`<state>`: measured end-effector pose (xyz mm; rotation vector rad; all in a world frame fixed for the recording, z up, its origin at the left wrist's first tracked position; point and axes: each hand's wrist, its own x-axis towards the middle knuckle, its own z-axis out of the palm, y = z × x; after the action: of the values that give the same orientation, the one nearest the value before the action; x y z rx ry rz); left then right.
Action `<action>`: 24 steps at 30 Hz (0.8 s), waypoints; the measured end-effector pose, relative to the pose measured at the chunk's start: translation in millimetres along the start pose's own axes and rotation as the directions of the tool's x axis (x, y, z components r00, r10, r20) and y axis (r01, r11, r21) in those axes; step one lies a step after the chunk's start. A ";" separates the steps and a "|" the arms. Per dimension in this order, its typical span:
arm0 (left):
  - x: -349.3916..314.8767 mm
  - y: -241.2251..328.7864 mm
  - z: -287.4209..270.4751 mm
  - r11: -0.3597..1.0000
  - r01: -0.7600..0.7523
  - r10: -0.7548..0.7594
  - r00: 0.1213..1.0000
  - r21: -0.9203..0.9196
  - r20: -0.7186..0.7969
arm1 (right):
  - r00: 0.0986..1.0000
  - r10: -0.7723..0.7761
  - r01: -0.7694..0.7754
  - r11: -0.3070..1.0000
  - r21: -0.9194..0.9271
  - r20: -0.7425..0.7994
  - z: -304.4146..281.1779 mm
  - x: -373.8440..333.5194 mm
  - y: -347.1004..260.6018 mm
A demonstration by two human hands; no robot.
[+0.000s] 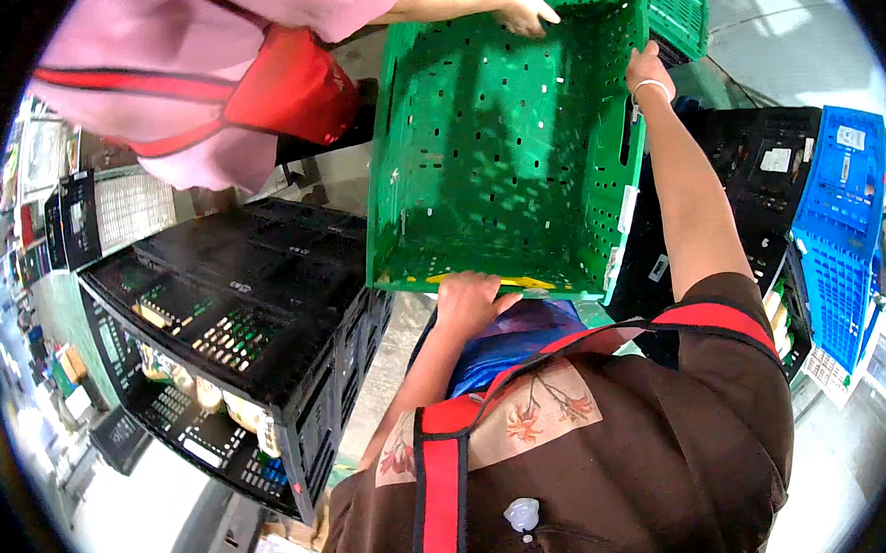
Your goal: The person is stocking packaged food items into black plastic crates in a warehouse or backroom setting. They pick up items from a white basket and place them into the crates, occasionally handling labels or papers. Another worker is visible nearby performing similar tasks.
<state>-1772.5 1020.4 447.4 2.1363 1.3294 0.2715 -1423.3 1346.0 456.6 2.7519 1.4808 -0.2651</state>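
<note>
A green plastic crate (487,154) with slotted walls is held in front of me, its perforated inside facing up with nothing in it. My left hand (472,303) is closed over the near rim, beside a yellow strip. Farther out, my right hand (645,70), with a white band at its wrist, grips the right wall close to the far corner. A co-worker's hand (527,12), reaching from a pink sleeve, is at the crate's far side. Whether those fingers touch the crate I cannot tell.
Stacked black crates (253,276) stand to my left, with pale items inside the lower part. At right are more black crates (748,160) and a blue crate (841,226). Another green crate (679,4) lies beyond. The co-worker in a red apron (293,89) stands at far left.
</note>
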 end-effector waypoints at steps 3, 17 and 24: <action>2.0 2.0 -2.8 0.998 -0.065 0.066 0.997 0.023 -0.033 | 0.996 0.023 -0.022 1.000 0.009 -0.090 -3.8 -13.6 -5.7; 39.3 -121.0 -92.2 0.886 0.462 -0.412 0.742 -0.040 -0.529 | 0.745 -0.666 0.637 0.684 0.355 -0.053 -14.3 -189.3 -11.6; 60.8 -142.4 -58.9 0.176 0.646 -0.724 0.596 -0.742 0.348 | 0.441 -0.630 0.595 0.738 0.318 0.639 68.7 -377.9 -12.5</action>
<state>-1877.1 1140.8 402.5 0.5722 1.6272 0.4777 -1647.6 1034.2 446.9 1.5696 2.0709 -1.2244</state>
